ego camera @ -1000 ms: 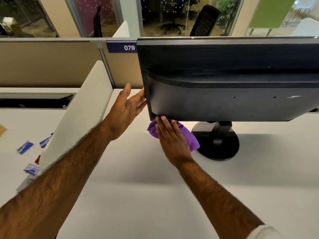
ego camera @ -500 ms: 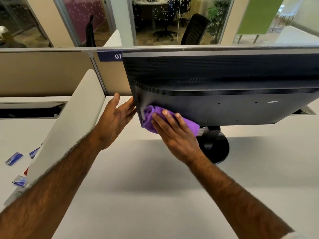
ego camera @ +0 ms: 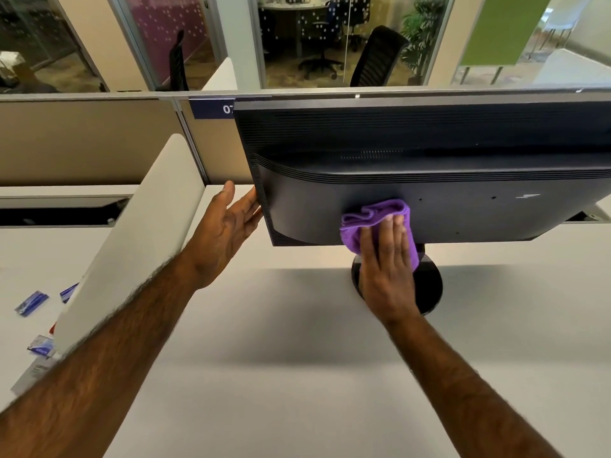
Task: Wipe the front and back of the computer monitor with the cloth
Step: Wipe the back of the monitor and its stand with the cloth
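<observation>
Purple cloth (ego camera: 377, 214) pressed under my flat right hand (ego camera: 386, 269); open left hand (ego camera: 228, 233) steadies the monitor (ego camera: 429, 180). Pushing harder could tip it.

I'm looking into an open-plan office. A white bench (ego camera: 297, 375) is fenced by beige cubicle panels (ego camera: 82, 140) carrying a numbered blue label (ego camera: 211, 109), with a white side divider (ego camera: 139, 233) and a monitor (ego camera: 429, 180) on its stand. Beyond it I see glass-walled meeting rooms (ego camera: 297, 28), swivel chairs (ego camera: 377, 57) and a potted plant (ego camera: 420, 31).
</observation>
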Demonstrator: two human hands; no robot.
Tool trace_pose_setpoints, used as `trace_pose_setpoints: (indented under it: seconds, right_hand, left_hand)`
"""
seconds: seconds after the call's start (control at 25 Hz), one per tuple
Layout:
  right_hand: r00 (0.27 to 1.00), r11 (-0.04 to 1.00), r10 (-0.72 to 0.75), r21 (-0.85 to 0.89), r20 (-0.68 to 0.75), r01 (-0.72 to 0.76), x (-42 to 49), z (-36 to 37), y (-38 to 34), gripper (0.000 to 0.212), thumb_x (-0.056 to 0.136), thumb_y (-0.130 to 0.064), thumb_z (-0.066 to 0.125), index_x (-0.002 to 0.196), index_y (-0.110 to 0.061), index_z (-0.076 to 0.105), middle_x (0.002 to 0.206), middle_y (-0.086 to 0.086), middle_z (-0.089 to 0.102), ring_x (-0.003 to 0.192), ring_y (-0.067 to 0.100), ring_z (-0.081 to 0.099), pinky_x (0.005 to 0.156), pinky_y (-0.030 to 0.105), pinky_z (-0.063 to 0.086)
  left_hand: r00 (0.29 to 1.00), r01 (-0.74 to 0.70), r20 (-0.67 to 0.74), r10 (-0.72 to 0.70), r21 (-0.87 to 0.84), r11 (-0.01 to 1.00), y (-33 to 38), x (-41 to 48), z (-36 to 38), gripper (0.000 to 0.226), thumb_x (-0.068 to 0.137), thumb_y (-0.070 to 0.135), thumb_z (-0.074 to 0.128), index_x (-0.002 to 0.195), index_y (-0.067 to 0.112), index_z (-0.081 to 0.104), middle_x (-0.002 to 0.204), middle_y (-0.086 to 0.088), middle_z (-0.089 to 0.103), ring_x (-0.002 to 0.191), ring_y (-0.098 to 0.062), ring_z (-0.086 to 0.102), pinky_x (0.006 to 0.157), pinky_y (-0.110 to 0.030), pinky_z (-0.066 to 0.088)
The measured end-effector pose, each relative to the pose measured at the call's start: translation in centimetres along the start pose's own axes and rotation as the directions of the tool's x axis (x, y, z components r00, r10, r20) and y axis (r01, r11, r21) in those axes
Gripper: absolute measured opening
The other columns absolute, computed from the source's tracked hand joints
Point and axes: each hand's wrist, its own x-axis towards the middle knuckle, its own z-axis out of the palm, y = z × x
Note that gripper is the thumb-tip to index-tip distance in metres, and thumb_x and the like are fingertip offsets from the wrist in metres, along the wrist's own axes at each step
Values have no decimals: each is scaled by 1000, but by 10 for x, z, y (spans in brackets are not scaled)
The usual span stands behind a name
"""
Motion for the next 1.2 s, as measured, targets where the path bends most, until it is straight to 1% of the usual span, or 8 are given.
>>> trace_pose_setpoints:
  seconds: [0.32, 0.48, 0.56, 0.76, 0.84, 1.0, 1.08, 1.2]
  right_hand:
    - [998, 998, -66, 2, 7, 66, 7, 12, -4, 73, 90, 3, 49, 156, -16, 26, 162, 15, 10, 155, 32, 2, 127, 50, 0]
    - [951, 954, 297, 80, -87, -290, 11, -4, 11, 96, 84, 3, 66, 158, -22, 10, 164, 14, -5, 156, 30, -13, 126, 52, 8]
    - [926, 928, 355, 169, -126, -333, 19, -2, -8, 95, 85, 7, 62, 159, -19, 10, 167, 15, -11, 156, 34, -10, 126, 53, 11]
    - [1000, 983, 8, 182, -20, -4, 29, 17, -74, 55, 105, -4, 20, 159, -13, 18, 169, 4, -16, 157, 29, -4, 126, 51, 2]
    - [999, 989, 7, 148, -35, -1, 35, 14, -69, 56, 104, -2, 27, 157, -16, 21, 169, 2, -15, 157, 27, -4, 126, 50, 3]
    - [942, 964, 258, 116, -215, -238, 40, -8, -21, 83, 91, 6, 54, 161, -19, 17, 169, 4, -15, 156, 33, -6, 125, 55, 9]
    - [851, 879, 470, 206, -235, -429, 44, -19, 2, 90, 89, 9, 56, 162, -15, 9, 169, 12, -9, 155, 41, -2, 125, 58, 14]
    - [697, 715, 682, 405, -221, -571, 56, -21, -15, 85, 82, 20, 55, 157, 0, 18, 164, 30, 7, 154, 48, 3, 120, 64, 22]
  left_hand:
    - [995, -12, -95, 9, -30, 999, 0, 4, 9, 72, 103, 64, 8, 162, 27, 26, 162, 12, 37, 149, -10, 36, 124, -32, 21]
    - [996, -9, -93, 7, -23, 1000, -1, 3, 9, 75, 100, 67, 13, 161, 27, 28, 161, 13, 40, 148, -9, 38, 127, -36, 18]
    - [996, -1, -89, -1, -23, 1000, -2, 2, 8, 77, 97, 69, 18, 161, 28, 28, 160, 14, 41, 148, -9, 39, 127, -36, 18]
    - [992, 8, -125, -11, -24, 1000, -3, 1, 12, 71, 101, 65, 18, 160, 27, 30, 159, 12, 43, 147, -11, 40, 128, -40, 18]
    - [994, 2, -111, -2, -7, 1000, -3, 2, 12, 73, 99, 66, 20, 161, 28, 29, 159, 13, 43, 147, -10, 40, 128, -39, 18]
    - [997, -14, -73, 15, 15, 1000, -2, 2, 10, 78, 94, 69, 22, 161, 30, 27, 160, 17, 41, 147, -4, 38, 126, -34, 19]
    - [998, -22, -66, 24, 23, 999, -3, 1, 9, 78, 94, 69, 21, 162, 30, 26, 160, 18, 39, 148, -4, 36, 127, -34, 18]
    - [996, -20, -89, 21, 15, 1000, -6, -1, 9, 75, 97, 68, 19, 162, 31, 25, 161, 17, 39, 148, -5, 36, 128, -37, 17]
